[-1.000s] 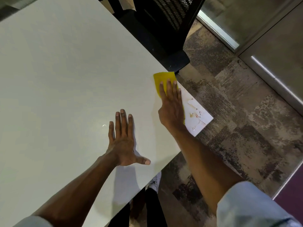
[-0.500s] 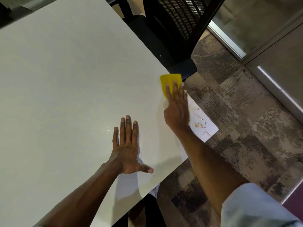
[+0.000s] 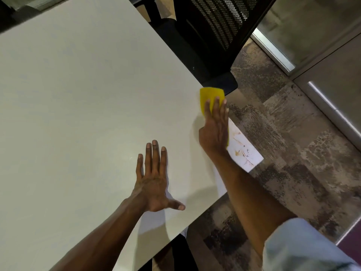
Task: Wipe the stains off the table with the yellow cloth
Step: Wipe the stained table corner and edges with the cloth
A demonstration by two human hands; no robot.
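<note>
A yellow cloth (image 3: pixel 210 96) lies at the right edge of the white table (image 3: pixel 82 98). My right hand (image 3: pixel 215 130) presses flat on it, fingers together, so only the cloth's far end and a thin strip by my palm show. Brown and reddish stains (image 3: pixel 241 151) mark the table's white corner just right of that hand. My left hand (image 3: pixel 154 178) rests palm down on the table, fingers spread, holding nothing, a short way left of the right hand.
A black mesh office chair (image 3: pixel 213 36) stands close against the table's far right edge. Patterned grey-brown carpet (image 3: pixel 293 153) lies beyond the edge. A glass partition with a metal frame (image 3: pixel 273 49) runs at the upper right. My dark trouser leg (image 3: pixel 175 251) shows under the near edge.
My right hand has slid the cloth a little farther along the table's right edge, uncovering more of the stained corner. The left hand stays planted; the view has shifted slightly.
</note>
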